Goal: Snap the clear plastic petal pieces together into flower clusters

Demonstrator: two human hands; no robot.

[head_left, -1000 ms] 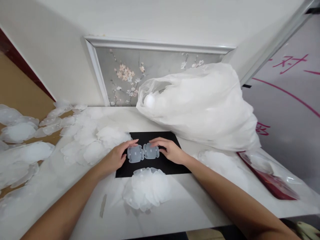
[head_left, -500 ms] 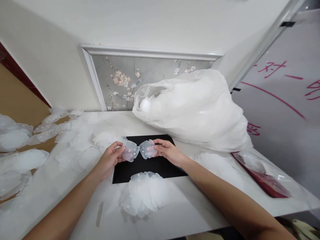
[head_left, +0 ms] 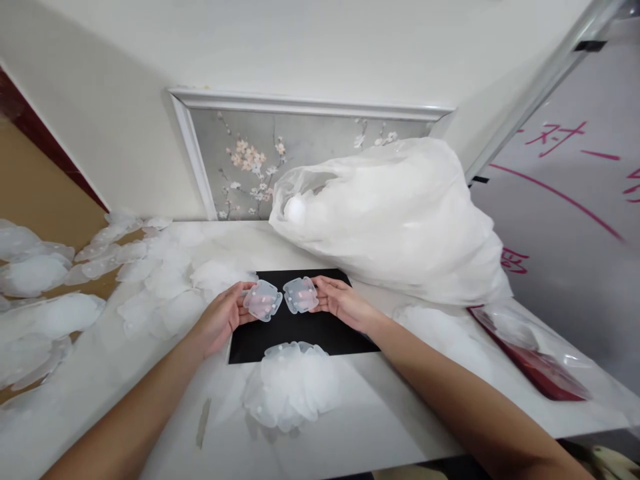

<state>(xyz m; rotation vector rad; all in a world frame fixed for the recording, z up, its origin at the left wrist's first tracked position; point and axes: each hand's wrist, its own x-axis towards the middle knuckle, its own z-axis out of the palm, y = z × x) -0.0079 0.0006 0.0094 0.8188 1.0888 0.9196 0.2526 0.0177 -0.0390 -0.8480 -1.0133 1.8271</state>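
My left hand [head_left: 223, 319] grips a translucent plastic pad [head_left: 264, 300] by its left edge. This pad is a rounded, notched square with small white dots, and fingers show pink through it. Facing it, a similar translucent pad [head_left: 301, 295] is pinched at its right edge by my right hand [head_left: 346, 304]. A narrow gap separates the two pads, which are held over a black mat [head_left: 313, 339]. Close to me, a heap of the same translucent pads [head_left: 293, 387] overlaps the mat's front edge.
A large white plastic bag [head_left: 395, 220] bulges behind the mat, its mouth facing left. Loose pads [head_left: 165, 280] spread across the table's left side. More pads [head_left: 440, 333] lie beyond my right forearm, near a red tray [head_left: 545, 373] with clear plastic on it.
The two pads, nearly touching at their inner corners before, are now slightly farther apart and turned to show more of their faces. The whole view has shifted slightly.
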